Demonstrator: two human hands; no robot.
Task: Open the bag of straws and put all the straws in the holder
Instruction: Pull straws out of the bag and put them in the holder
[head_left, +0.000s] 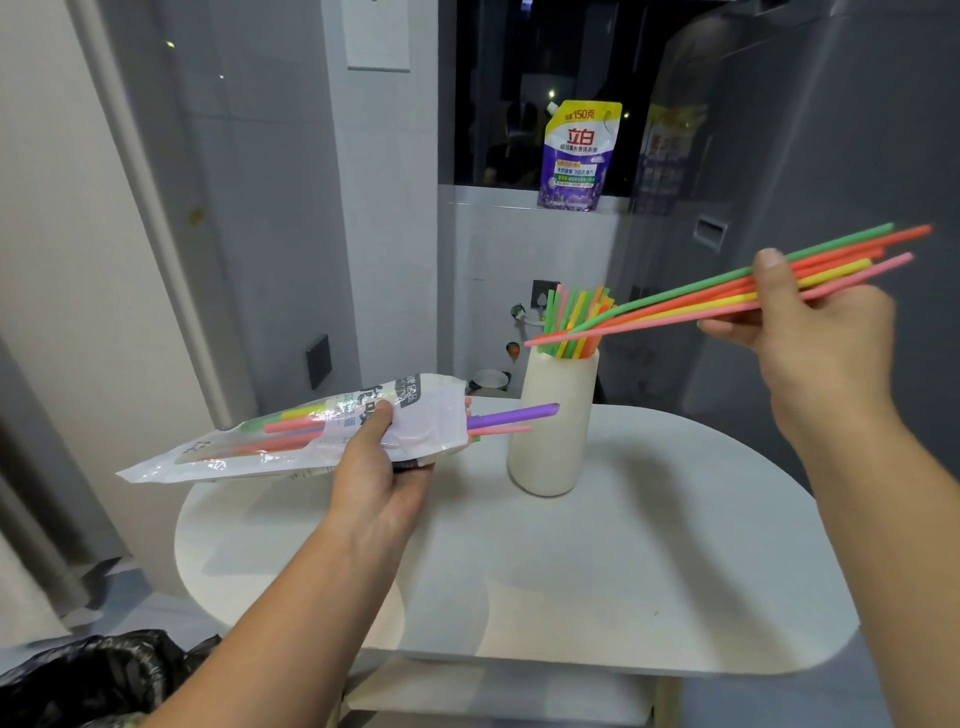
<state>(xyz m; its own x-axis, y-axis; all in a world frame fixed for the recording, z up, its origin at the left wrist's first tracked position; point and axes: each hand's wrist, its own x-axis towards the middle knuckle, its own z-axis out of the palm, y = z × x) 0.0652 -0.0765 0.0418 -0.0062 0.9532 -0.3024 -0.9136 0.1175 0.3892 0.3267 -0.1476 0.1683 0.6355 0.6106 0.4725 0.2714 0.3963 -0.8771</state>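
Holder (553, 426) holds straws (574, 325); left hand (382, 467) grips bag (311, 436), right hand (815, 332) at 2 o'clock clamps a straw bundle (675, 304).

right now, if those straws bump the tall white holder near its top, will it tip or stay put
Probably tippy: the holder is tall and narrow, standing on a small base on the table. The straws already inside stick out well above its rim, likely adding little weight. The bundle in the right hand would push near the top, giving leverage.
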